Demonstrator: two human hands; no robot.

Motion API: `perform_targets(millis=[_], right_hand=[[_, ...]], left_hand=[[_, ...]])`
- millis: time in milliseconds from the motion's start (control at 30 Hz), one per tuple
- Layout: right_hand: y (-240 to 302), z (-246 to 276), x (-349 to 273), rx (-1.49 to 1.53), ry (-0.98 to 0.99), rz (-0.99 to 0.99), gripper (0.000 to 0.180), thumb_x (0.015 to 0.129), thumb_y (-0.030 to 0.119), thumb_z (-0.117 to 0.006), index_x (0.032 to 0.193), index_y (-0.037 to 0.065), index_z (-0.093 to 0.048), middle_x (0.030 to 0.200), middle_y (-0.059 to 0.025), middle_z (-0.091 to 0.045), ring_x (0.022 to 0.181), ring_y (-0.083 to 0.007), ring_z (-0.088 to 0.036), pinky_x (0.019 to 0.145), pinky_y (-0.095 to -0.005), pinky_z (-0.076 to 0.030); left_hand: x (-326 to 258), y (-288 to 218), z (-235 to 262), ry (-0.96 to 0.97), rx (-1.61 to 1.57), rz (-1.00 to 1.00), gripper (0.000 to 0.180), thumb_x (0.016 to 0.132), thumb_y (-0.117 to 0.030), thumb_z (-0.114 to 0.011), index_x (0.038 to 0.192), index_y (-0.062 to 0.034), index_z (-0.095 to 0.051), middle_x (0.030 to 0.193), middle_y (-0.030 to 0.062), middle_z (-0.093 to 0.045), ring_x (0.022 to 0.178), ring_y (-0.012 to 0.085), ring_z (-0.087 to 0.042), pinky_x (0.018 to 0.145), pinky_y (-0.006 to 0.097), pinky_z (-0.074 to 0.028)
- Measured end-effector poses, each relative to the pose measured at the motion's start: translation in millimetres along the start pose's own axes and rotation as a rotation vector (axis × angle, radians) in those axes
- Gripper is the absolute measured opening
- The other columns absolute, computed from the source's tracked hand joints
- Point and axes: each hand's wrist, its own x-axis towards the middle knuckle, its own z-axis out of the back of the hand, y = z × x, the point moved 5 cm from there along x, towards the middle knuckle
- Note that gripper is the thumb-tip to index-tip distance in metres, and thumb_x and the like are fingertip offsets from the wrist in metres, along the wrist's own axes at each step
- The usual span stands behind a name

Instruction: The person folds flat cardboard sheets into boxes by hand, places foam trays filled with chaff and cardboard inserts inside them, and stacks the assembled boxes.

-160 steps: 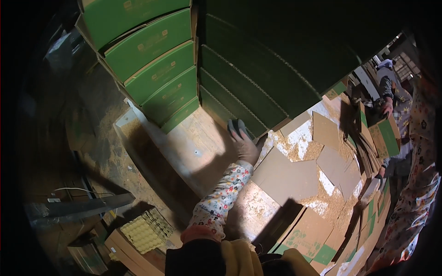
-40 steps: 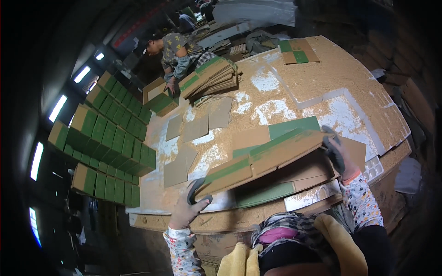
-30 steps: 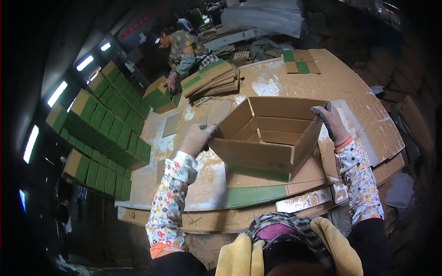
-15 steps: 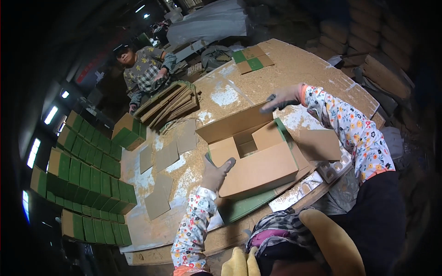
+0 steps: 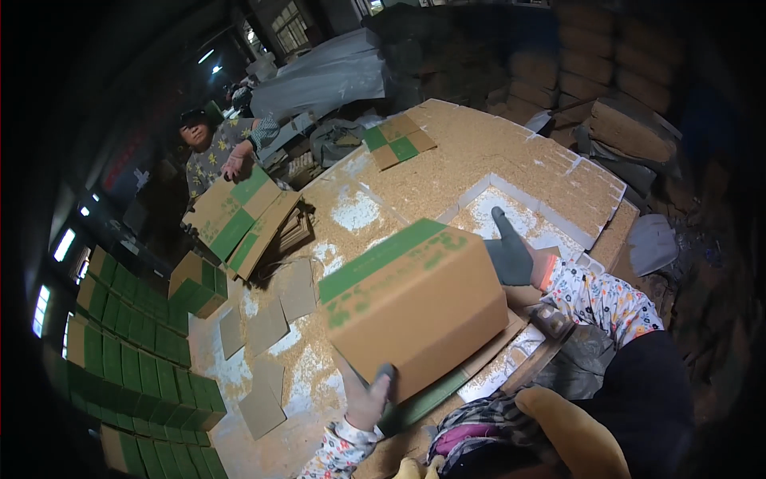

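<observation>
The left hand (image 5: 369, 401), gloved, presses its fingers against the near lower edge of a brown cardboard box (image 5: 415, 303) with a green band, its grip closed on that edge. The right hand (image 5: 511, 255), also gloved, lies flat against the box's far right side; whether it clasps anything is hard to tell. The box sits tilted above the desk (image 5: 479, 152), over flattened cartons. Farther off lie loose cardboard squares (image 5: 267, 327), stacked green boxes (image 5: 136, 343), and another person (image 5: 219, 152) holding a flat carton (image 5: 235, 219).
</observation>
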Motion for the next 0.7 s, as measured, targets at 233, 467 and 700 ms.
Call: perform_targets(millis=[233, 467, 700], right_hand=[[-10, 87, 77, -1.198, -0.649, 0.03, 0.107, 0.074, 0.054, -0.07, 0.133, -0.023, -0.024, 0.139, -0.0334, -0.036, 0.132, -0.0351, -0.037, 0.108, -0.0343, -0.031], [18, 122, 3, -0.328, -0.521, 0.375, 0.064, 0.094, 0.047, -0.051, 0.138, 0.003, -0.038, 0.141, -0.0163, -0.041, 0.129, -0.0239, -0.039, 0.109, -0.0368, -0.031], [87, 456, -362, -0.54, -1.913, 0.719, 0.068, 0.092, 0.047, -0.048, 0.134, -0.006, -0.04, 0.132, -0.024, -0.046, 0.122, -0.0386, -0.044, 0.104, -0.0425, -0.032]], left_hand=[[10, 86, 63, -0.152, 0.287, 0.314, 0.054, 0.088, -0.011, -0.058, 0.136, -0.0013, -0.037, 0.136, 0.0213, -0.038, 0.129, 0.0325, -0.037, 0.108, 0.042, -0.03], [103, 124, 20, 0.099, 0.417, 0.531, 0.034, 0.082, 0.005, -0.057, 0.115, -0.0003, -0.055, 0.113, 0.016, -0.057, 0.099, 0.0243, -0.058, 0.084, 0.033, -0.049], [97, 154, 43, 0.126, 0.741, 0.411, 0.031, 0.081, 0.0, -0.063, 0.111, 0.002, -0.056, 0.101, 0.0105, -0.062, 0.094, 0.0212, -0.059, 0.086, 0.033, -0.046]])
